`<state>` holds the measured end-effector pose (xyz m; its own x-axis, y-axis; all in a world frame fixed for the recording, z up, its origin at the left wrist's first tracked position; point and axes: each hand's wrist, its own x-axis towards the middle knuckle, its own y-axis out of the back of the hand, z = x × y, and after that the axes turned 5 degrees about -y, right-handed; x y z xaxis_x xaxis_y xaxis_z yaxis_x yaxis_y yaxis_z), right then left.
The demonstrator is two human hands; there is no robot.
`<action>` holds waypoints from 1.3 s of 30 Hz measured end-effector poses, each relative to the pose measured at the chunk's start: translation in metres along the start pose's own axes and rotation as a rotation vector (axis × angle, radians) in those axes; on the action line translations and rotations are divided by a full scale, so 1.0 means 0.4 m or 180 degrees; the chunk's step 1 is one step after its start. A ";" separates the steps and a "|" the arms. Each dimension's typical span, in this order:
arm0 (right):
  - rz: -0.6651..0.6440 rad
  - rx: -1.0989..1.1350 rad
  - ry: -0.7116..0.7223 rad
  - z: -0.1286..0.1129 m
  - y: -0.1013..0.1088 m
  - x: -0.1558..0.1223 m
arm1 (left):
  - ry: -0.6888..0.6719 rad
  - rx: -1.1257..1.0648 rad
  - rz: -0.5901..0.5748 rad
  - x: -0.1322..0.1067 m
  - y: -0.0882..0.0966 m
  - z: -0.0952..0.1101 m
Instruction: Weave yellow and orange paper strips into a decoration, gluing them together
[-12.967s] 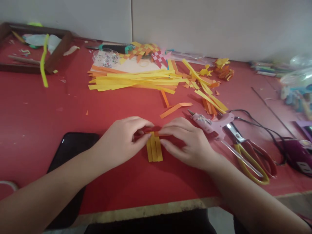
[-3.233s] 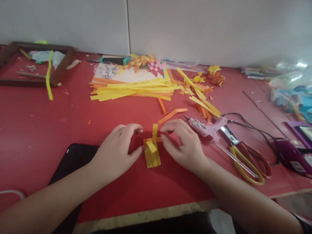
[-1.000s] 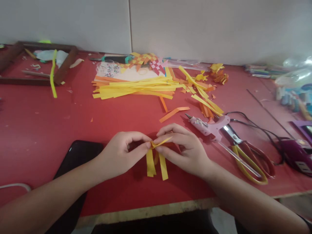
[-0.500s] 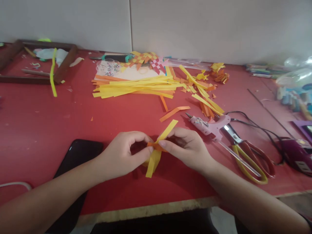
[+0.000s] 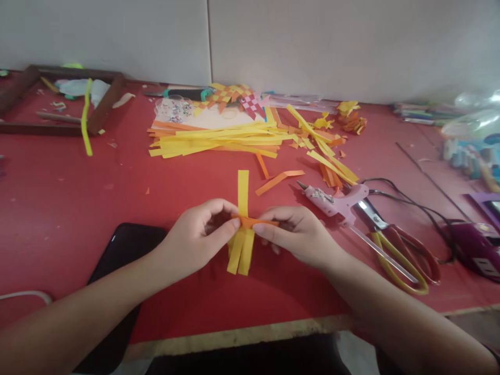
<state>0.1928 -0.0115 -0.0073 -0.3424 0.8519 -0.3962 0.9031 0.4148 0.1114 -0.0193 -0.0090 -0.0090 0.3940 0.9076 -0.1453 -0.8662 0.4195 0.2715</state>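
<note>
Both my hands hold a small bundle of paper strips just above the red table (image 5: 58, 208). My left hand (image 5: 195, 237) pinches the left end of an orange strip (image 5: 255, 222) that crosses several yellow strips (image 5: 241, 245). My right hand (image 5: 299, 234) pinches the orange strip's right end. One yellow strip sticks up past the orange one toward the wall; the others hang down toward me.
A heap of yellow and orange strips (image 5: 219, 138) lies at the back, with woven paper pieces (image 5: 234, 96). A pink glue gun (image 5: 336, 198) and scissors (image 5: 394, 250) lie to the right, a black phone (image 5: 125, 250) at left, a wooden frame (image 5: 62, 99) far left.
The long yellow strip has swung from a slant to pointing straight away from me. The orange strip now lies flat across the yellow ones. Both hands keep their pinch.
</note>
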 end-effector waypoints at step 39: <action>0.0099 0.0644 0.0037 0.017 -0.001 0.010 | 0.0070 -0.1326 -0.0343 0.006 0.020 -0.005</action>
<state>0.1929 -0.0105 -0.0151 -0.3154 0.8674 -0.3848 0.9466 0.3164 -0.0625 -0.0257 -0.0034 -0.0090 0.4863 0.8565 -0.1732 -0.8723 0.4644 -0.1530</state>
